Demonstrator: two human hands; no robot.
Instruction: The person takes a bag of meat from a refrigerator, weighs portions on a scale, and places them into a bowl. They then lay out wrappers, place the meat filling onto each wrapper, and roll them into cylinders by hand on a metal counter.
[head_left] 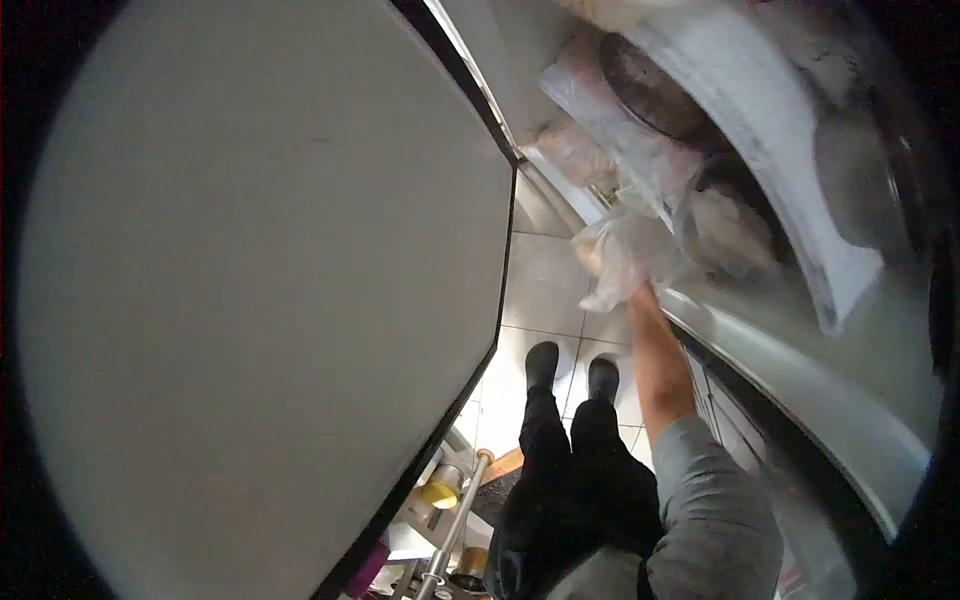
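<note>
A bare right arm in a grey sleeve reaches forward to the edge of a white-lined compartment. My right hand [640, 284] is mostly hidden behind a translucent white plastic bag [622, 250], which it touches; its fingers do not show. Beyond the hand, more plastic bags [735, 225] with pale contents lie inside the compartment. A dark round item [655, 88] rests among them, and a long whitish strip [765, 130] crosses above. No part of my left hand is in view.
A large grey-white door panel [270, 280] with a dark edge fills the left side. Below are a tiled floor [545, 285] and my dark shoes [542, 365]. A metal rack [440, 560] holding containers, one with a yellow part [440, 494], stands at the lower left.
</note>
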